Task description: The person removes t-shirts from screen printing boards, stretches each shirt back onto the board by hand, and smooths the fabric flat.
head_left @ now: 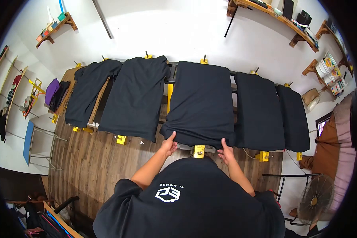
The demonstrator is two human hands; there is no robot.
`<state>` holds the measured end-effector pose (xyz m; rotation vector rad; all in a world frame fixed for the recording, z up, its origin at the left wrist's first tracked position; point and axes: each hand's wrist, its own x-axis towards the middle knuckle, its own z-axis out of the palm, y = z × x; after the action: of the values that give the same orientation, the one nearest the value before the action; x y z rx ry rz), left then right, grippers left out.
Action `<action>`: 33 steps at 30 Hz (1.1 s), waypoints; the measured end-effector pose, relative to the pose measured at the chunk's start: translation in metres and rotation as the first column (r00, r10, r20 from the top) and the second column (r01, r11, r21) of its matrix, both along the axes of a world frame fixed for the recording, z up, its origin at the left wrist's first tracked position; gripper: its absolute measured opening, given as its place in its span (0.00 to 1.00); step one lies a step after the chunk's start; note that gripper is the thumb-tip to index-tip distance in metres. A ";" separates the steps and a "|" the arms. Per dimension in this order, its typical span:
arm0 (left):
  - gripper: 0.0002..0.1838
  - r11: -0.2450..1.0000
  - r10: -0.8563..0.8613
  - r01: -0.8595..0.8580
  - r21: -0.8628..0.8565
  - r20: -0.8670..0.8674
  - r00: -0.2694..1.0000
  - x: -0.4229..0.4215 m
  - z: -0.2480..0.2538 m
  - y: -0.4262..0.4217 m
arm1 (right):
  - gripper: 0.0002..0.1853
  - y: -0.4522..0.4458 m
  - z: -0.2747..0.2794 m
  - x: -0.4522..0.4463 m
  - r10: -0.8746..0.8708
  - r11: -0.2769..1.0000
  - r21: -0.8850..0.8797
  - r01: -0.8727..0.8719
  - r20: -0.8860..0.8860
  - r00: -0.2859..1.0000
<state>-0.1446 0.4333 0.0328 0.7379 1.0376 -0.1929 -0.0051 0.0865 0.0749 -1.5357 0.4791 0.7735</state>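
Across the frame stands a row of boards covered with black shirts. My left hand [170,145] is at the near left corner of the middle black shirt [202,103], thumb on top and fingers under the hem. At the near right corner my right hand [226,151] pinches the same hem. The cloth is bunched in folds along this near edge and smooth farther back. Between my hands a yellow clamp [199,151] shows below the hem. Other black shirts lie to the left [137,99] and right [260,111] of the middle one.
Wooden shelves [277,18] hang on the wall at the upper right. A standing fan [314,201] is at the lower right. Folded purple and black cloths [52,92] lie at the left end of the row, and a blue board [28,142] stands beyond the wooden floor.
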 end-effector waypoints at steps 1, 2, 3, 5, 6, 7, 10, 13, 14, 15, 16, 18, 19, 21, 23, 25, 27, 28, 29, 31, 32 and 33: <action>0.27 0.999 -0.014 0.014 -0.032 0.013 1.000 -0.001 0.010 -0.001 | 0.31 0.001 -0.001 0.004 -0.001 0.997 -0.074 0.005 0.057 0.998; 0.25 0.998 -0.027 0.029 -0.062 0.025 0.999 -0.004 0.019 -0.002 | 0.31 -0.002 0.000 0.009 0.003 0.997 -0.077 0.001 0.055 0.998; 0.22 0.998 -0.066 0.066 0.019 -0.034 0.997 -0.008 0.023 -0.002 | 0.30 -0.005 0.003 0.014 0.054 0.993 -0.103 -0.055 -0.012 0.998; 0.22 0.995 -0.047 0.050 0.090 -0.029 0.998 -0.018 0.030 -0.001 | 0.29 -0.008 0.006 0.012 0.104 0.985 -0.125 -0.115 -0.085 0.991; 0.22 0.986 -0.031 0.034 0.161 -0.019 0.999 -0.022 0.029 0.000 | 0.28 -0.009 0.004 0.011 0.128 0.986 -0.101 -0.134 -0.065 0.990; 0.22 0.987 -0.031 0.034 0.160 -0.021 0.999 -0.026 0.029 0.003 | 0.27 -0.009 0.002 0.010 0.150 0.985 -0.077 -0.153 -0.042 0.988; 0.24 0.971 0.095 -0.116 0.211 0.110 0.989 -0.038 0.022 0.013 | 0.26 -0.010 0.002 0.003 0.182 0.982 -0.028 -0.185 -0.076 0.980; 0.26 0.983 0.022 -0.031 0.178 0.052 0.998 -0.038 0.020 0.016 | 0.29 -0.002 -0.004 -0.009 -0.069 0.998 0.013 0.069 -0.008 0.998; 0.26 0.983 0.022 -0.032 0.181 0.053 0.998 -0.035 0.022 0.017 | 0.29 -0.003 -0.004 -0.008 -0.069 0.998 0.015 0.069 -0.007 0.998; 0.25 0.984 0.113 -0.113 0.140 0.006 0.994 -0.032 0.020 0.019 | 0.31 -0.002 -0.003 -0.006 -0.184 0.983 0.015 0.184 -0.013 0.983; 0.27 0.975 0.200 -0.194 0.103 -0.046 0.979 -0.030 0.023 0.021 | 0.34 -0.003 -0.002 -0.003 -0.298 0.954 0.015 0.298 -0.021 0.954; 0.32 0.975 0.184 -0.177 0.135 -0.047 0.982 -0.030 0.012 0.031 | 0.39 -0.005 0.002 0.003 -0.273 0.961 -0.040 0.275 0.045 0.961; 0.32 0.970 0.131 -0.115 0.212 -0.061 0.989 -0.027 0.010 0.036 | 0.39 -0.007 0.004 0.007 -0.273 0.956 -0.073 0.283 0.121 0.954; 0.33 0.956 0.078 -0.055 0.288 -0.070 0.994 -0.017 0.015 0.040 | 0.41 -0.009 0.014 0.020 -0.262 0.952 -0.107 0.288 0.211 0.942; 0.26 0.977 0.011 0.005 0.212 -0.073 0.997 -0.008 0.034 0.042 | 0.40 -0.011 0.009 0.042 -0.257 0.941 -0.174 0.289 0.187 0.948; 0.22 0.954 0.034 -0.028 0.300 -0.017 0.999 0.004 0.015 0.045 | 0.33 -0.016 0.005 0.053 -0.105 0.948 -0.273 0.163 0.216 0.971; 0.15 0.874 0.083 -0.089 0.479 0.034 0.996 0.017 0.010 0.043 | 0.29 -0.023 0.004 0.071 0.048 0.927 -0.373 0.043 0.233 0.971; 0.15 0.873 0.080 -0.086 0.479 0.034 0.996 0.021 0.003 0.045 | 0.25 -0.031 -0.002 0.082 0.201 0.880 -0.470 -0.069 0.237 0.950; 0.16 0.783 0.138 -0.183 0.595 0.121 0.983 0.028 -0.005 0.046 | 0.23 -0.038 -0.011 0.088 0.337 0.778 -0.627 0.036 0.466 0.818; 0.19 0.654 0.208 -0.329 0.681 0.256 0.944 0.039 -0.014 0.046 | 0.27 -0.042 0.004 0.099 0.307 0.712 -0.667 0.220 0.578 0.757; 0.19 0.655 0.210 -0.331 0.680 0.257 0.943 0.039 -0.017 0.044 | 0.29 -0.040 0.014 0.098 0.235 0.752 -0.612 0.244 0.595 0.769; 0.19 0.570 0.202 -0.277 0.774 0.195 0.960 0.039 -0.036 0.044 | 0.29 -0.041 0.009 0.104 0.237 0.752 -0.612 0.244 0.597 0.767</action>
<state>-0.1054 0.4772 -0.0028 1.3923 1.1195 0.6011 0.0990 0.0455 0.0838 -2.3446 0.2243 -0.0245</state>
